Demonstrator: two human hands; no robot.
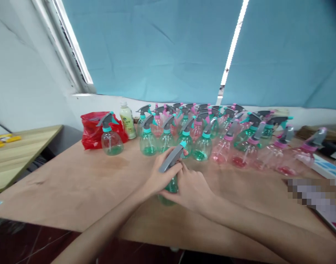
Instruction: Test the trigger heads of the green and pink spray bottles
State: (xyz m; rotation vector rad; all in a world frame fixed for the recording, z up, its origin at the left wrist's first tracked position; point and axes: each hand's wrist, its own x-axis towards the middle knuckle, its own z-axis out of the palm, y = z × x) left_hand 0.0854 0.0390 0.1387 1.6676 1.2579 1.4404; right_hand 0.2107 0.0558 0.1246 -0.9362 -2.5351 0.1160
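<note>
A green spray bottle [172, 185] with a grey and turquoise trigger head stands near the middle of the table, its nozzle pointing away from me. My left hand [161, 171] is closed around the neck just under the head, the fingers passing behind it. From the right, my right hand [194, 186] grips the bottle's body, with its thumb low on the side. The two hands touch at the neck. Much of the collar and trigger is hidden by my fingers. Just beyond stand other green spray bottles [201, 150], holding a little green liquid.
Rows of green and pink spray bottles [241, 157] fill the table's back right. One green bottle [113, 143] stands apart at left, before a red plastic bag [88, 132] and a pale yellow-green bottle [128, 121]. A wooden table [22, 154] lies far left.
</note>
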